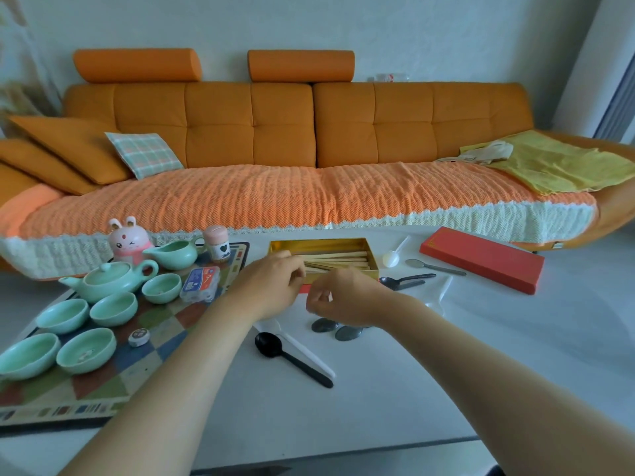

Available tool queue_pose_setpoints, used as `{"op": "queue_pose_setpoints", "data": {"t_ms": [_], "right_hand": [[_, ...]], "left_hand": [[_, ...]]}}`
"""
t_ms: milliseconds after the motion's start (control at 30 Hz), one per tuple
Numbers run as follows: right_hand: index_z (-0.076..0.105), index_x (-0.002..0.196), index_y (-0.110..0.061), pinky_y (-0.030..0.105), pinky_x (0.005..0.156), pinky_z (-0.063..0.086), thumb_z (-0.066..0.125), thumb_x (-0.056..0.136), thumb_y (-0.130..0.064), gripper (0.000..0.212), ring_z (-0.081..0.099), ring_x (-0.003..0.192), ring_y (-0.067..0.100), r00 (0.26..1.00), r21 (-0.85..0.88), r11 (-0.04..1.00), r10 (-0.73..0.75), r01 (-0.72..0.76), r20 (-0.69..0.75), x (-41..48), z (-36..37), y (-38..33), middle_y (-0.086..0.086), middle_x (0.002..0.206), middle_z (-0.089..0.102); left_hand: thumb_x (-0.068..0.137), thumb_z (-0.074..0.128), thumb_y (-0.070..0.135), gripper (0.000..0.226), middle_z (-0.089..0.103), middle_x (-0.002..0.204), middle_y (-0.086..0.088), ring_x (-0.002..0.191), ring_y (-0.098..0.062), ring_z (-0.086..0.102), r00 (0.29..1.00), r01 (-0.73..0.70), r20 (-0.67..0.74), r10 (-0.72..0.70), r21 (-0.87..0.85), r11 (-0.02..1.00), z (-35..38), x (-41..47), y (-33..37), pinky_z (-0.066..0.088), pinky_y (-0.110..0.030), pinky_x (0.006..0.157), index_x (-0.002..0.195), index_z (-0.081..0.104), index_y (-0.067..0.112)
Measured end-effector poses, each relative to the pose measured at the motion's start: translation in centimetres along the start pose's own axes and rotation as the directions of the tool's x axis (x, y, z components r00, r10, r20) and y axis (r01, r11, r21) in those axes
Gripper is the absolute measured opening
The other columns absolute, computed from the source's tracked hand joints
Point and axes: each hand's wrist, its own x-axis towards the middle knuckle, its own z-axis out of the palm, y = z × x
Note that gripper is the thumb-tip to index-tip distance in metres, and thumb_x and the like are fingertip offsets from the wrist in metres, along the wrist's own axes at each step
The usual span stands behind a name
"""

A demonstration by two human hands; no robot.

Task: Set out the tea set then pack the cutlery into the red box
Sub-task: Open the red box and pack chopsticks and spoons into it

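Hovering at red box (319, 244) near edge | left hand (271, 283), right hand (338, 297) fingers curled, hold unclear

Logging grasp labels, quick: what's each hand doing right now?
Left hand: fingers curled at the chopsticks in the box; grip cannot be told.
Right hand: fingers curled; contents cannot be told.
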Motion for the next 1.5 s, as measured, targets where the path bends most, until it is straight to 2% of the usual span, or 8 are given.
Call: {"op": "queue_pose_setpoints", "data": {"t_ms": [200,433,633,833,933,1100,1267,1500], "right_hand": [[0.073,0.092,-0.029,0.033,0.079,0.055,0.059,0.088,-0.055,0.03,0.062,0.087,0.011,0.98,-0.027,1.0,0.02,-0.015,0.196,-0.1,1.7,-2.3,-0.011,0.095,0.07],[0.073,0.097,-0.025,0.037,0.085,0.056,0.057,0.091,-0.043,0.025,0.064,0.093,0.014,0.983,-0.027,1.0,0.012,-0.007,0.185,0.4,2.3,-3.4,-0.008,0.101,0.072],[0.071,0.095,-0.025,0.04,0.081,0.058,0.052,0.093,-0.034,0.021,0.066,0.086,0.016,0.985,0.063,0.997,0.042,-0.053,0.165,1.1,2.1,-2.7,-0.005,0.097,0.071],[0.064,0.113,-0.017,0.03,0.063,0.056,0.044,0.103,-0.016,0.023,0.067,0.063,0.015,0.993,0.286,0.952,0.095,-0.112,0.073,2.4,-0.4,-0.7,-0.004,0.084,0.072],[0.068,0.115,-0.018,0.022,0.054,0.047,0.046,0.102,-0.014,0.027,0.054,0.056,0.009,0.988,0.242,0.961,0.147,-0.132,-0.046,3.3,-1.1,0.7,-0.007,0.083,0.069],[0.066,0.123,-0.025,0.037,0.064,0.053,0.04,0.102,-0.013,0.036,0.063,0.074,0.023,0.952,0.212,0.954,0.252,-0.213,-0.176,5.1,-1.1,3.1,0.002,0.102,0.069],[0.067,0.126,-0.024,0.037,0.082,0.051,0.043,0.101,-0.008,0.038,0.06,0.096,0.025,0.919,0.045,0.976,0.216,-0.213,-0.329,7.5,-0.6,5.3,0.003,0.109,0.062],[0.067,0.122,-0.033,0.034,0.079,0.056,0.045,0.094,0.002,0.05,0.063,0.095,0.021,0.934,-0.085,0.944,0.296,-0.318,-0.202,9.9,-0.1,6.9,0.003,0.124,0.06]], "left_hand": [[0.092,0.058,0.035,0.008,0.05,0.104,0.012,0.093,-0.01,0.054,0.966,0.137,0.225,-0.127,-0.03,0.99,-0.5,-2.7,-1.9,0.049,-0.033,0.085,0.099,0.062,0.037],[0.094,0.056,0.028,0.017,0.055,0.107,0.013,0.096,-0.005,0.054,0.931,0.205,0.319,-0.176,-0.059,0.977,-0.8,-4.6,-3.7,0.049,-0.03,0.089,0.101,0.067,0.038],[0.093,0.061,0.016,0.019,0.063,0.093,0.013,0.082,-0.003,0.057,0.972,0.208,0.146,-0.184,-0.172,0.963,-0.9,-4.3,-4.6,0.042,-0.02,0.068,0.086,0.065,0.033],[0.092,0.062,0.013,0.013,0.06,0.096,0.011,0.08,-0.006,0.055,0.966,0.092,-0.213,-0.145,-0.238,0.967,-0.8,-2.0,-4.2,0.048,-0.03,0.071,0.09,0.067,0.024],[0.093,0.059,0.015,0.016,0.06,0.103,0.012,0.089,-0.009,0.053,0.943,0.066,-0.314,-0.113,-0.157,0.985,0.0,-0.7,-3.7,0.043,-0.03,0.068,0.1,0.068,0.026],[0.095,0.055,0.016,0.034,0.055,0.122,0.005,0.118,-0.02,0.046,0.951,0.048,-0.297,-0.082,-0.121,0.991,1.5,1.8,-3.6,0.046,-0.039,0.091,0.128,0.059,0.025],[0.099,0.05,0.028,0.042,0.049,0.14,0.005,0.13,-0.019,0.041,0.976,0.093,-0.186,-0.111,-0.104,0.99,2.3,3.3,-4.0,0.037,-0.038,0.103,0.141,0.048,0.024],[0.102,0.038,0.045,0.055,0.029,0.159,0.006,0.146,-0.016,0.024,0.995,0.089,-0.036,-0.089,-0.019,0.996,3.4,4.2,-4.6,0.022,-0.041,0.115,0.152,0.03,0.025]]}}
